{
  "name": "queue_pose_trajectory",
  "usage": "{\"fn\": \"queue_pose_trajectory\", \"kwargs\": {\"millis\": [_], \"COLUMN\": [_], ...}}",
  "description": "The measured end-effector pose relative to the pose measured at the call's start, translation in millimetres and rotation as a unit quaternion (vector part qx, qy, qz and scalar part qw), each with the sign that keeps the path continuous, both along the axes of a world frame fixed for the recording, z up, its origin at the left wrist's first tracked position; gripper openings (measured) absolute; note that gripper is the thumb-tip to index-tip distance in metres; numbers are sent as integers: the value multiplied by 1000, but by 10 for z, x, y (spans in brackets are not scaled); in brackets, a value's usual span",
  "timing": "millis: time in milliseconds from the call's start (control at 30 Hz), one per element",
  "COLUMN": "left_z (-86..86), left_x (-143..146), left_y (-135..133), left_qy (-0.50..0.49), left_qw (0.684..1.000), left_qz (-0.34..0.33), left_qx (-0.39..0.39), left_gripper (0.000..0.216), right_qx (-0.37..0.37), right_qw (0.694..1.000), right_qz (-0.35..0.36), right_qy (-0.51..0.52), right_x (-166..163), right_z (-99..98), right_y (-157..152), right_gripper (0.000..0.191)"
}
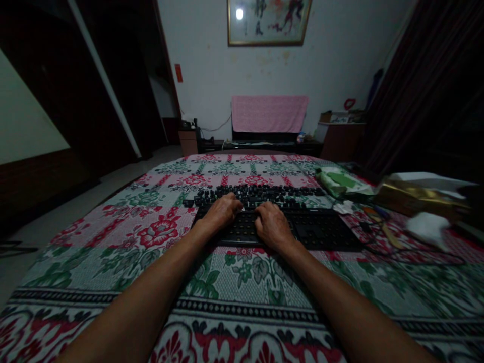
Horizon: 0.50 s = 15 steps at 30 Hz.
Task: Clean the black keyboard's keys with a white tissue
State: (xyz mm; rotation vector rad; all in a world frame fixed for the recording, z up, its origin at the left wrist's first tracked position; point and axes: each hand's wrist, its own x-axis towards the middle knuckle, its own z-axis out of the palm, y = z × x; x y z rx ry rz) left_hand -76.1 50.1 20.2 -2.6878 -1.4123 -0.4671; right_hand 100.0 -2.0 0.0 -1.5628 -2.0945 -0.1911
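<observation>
1. Keyboard (327,231) lies under both hands; it looks stiff and quite light, so hold its end edges.
2. Left hand (223,210) and right hand (274,225) are apart, fingers bent; I cannot tell if they pinch anything.
3. Loose black keys (264,192) lie just past the hands; they look tiny, hard and slippery, so pinch their sides.

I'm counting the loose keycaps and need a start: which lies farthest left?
The black keycap off the far left corner of the keyboard; the other keycaps all lie farther right.
</observation>
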Motion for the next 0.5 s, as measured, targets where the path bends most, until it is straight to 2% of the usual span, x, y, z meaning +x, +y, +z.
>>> {"fn": "queue_pose_trajectory", "kwargs": {"millis": [100, 233, 333, 500], "left_z": [31, 98, 130, 92], "left_x": [-30, -195, -278, -218], "left_y": [6, 52, 76, 77], "left_qy": [21, 32, -23, -108], "left_qw": [1000, 998, 997, 993], "left_qz": [3, 54, 79, 47], "left_qx": [-7, -15, 0, 21], "left_gripper": [33, 31, 32, 40], "right_qx": [-3, -10, -10, -18], "right_qw": [1000, 1000, 1000, 1000], "right_qz": [-1, -1, -2, -7], "right_qy": [0, -2, -3, -8], "right_x": [-3, -4, -2, -3], "right_z": [3, 4, 3, 12], "right_y": [-2, 1, 3, -1], "right_gripper": [24, 25, 25, 25]}}
